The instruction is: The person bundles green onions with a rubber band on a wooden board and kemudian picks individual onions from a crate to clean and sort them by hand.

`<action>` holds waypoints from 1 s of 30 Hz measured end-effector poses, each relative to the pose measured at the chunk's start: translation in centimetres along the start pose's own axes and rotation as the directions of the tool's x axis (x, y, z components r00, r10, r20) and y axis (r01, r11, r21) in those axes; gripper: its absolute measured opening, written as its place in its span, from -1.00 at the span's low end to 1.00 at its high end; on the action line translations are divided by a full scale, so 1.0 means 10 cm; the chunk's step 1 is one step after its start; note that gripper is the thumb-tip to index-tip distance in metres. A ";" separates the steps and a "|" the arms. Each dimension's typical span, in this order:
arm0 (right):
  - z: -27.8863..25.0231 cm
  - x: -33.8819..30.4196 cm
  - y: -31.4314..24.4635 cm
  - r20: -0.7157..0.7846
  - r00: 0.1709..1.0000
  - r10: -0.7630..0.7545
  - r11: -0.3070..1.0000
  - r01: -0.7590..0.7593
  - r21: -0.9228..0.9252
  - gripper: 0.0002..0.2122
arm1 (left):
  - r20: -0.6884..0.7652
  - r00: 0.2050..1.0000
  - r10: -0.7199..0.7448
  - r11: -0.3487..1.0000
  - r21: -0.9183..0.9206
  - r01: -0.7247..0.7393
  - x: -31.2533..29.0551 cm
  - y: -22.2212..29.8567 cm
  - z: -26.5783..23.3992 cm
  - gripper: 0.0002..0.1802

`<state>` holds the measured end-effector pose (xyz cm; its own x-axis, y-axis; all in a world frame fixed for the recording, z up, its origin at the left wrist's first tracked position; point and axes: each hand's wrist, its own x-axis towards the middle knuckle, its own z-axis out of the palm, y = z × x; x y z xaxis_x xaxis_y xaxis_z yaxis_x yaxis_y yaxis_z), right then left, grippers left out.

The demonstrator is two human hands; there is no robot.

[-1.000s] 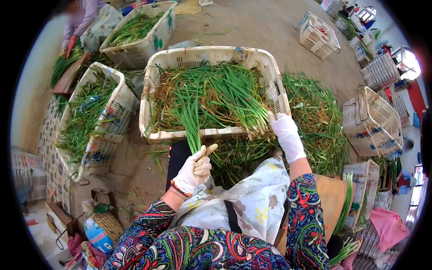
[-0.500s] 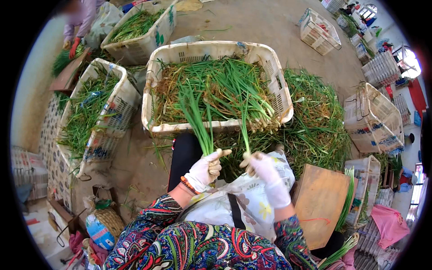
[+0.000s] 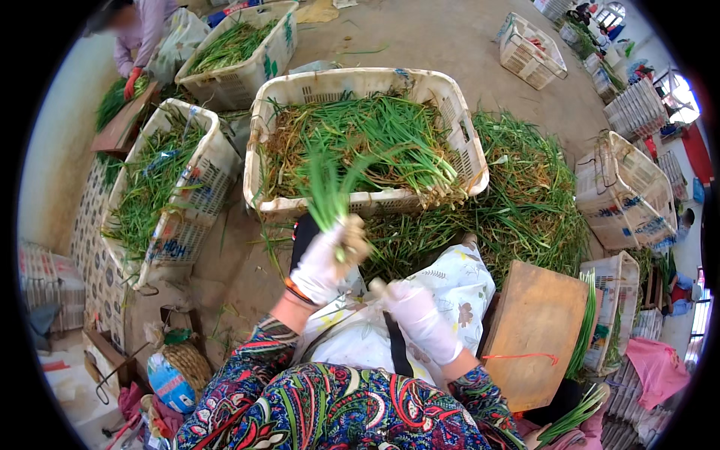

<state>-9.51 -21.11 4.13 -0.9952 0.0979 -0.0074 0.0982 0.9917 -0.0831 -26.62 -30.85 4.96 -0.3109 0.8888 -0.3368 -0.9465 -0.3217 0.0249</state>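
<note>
A bunch of green chives (image 3: 328, 196) stands up from my left hand (image 3: 328, 259), which is closed round its pale lower ends; the leaf tips are smeared by motion. Just to the right and lower, over my lap, is my right hand (image 3: 416, 311), with curled fingers; whatever they pinch is hidden. Both hands wear thin white gloves. Beyond them a white plastic crate (image 3: 255, 196) holds a heap of loose chives (image 3: 375, 142), with brown dry leaves along its left side. A flowered apron (image 3: 450, 285) covers my lap.
A pile of trimmed leaves (image 3: 525, 180) lies right of the crate. A wooden board (image 3: 536, 330) leans at my right, with chives (image 3: 583, 330) behind it. More crates stand left (image 3: 180, 232) and right (image 3: 622, 195). At far left a person (image 3: 139, 37) in red gloves handles greens.
My left hand has turned upright and moved slightly toward the middle with its bunch. My right hand has drawn down and left; the stalk seen in it earlier no longer shows there.
</note>
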 end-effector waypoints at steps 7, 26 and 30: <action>-0.43 0.91 1.36 -0.301 0.767 0.567 0.823 -0.541 0.172 -0.62 | 0.050 0.999 -0.018 0.999 -0.048 0.020 0.02 0.21 0.07 -0.60; 0.01 0.28 0.39 -0.318 0.891 0.324 0.944 -0.325 0.052 -0.71 | -0.190 0.957 -0.218 0.867 0.412 0.279 0.01 -0.43 -0.15 -0.61; 0.27 0.17 0.02 -0.261 0.907 0.330 0.939 -0.285 0.193 -0.83 | -0.214 0.956 -0.200 0.836 0.471 0.281 -0.04 -0.53 0.01 -0.63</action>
<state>-11.21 -20.98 1.43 -0.8704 0.4374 0.2260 0.3760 0.8869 -0.2685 -21.49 -29.43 5.05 -0.0890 0.8441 -0.5287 -0.9194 0.1345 0.3695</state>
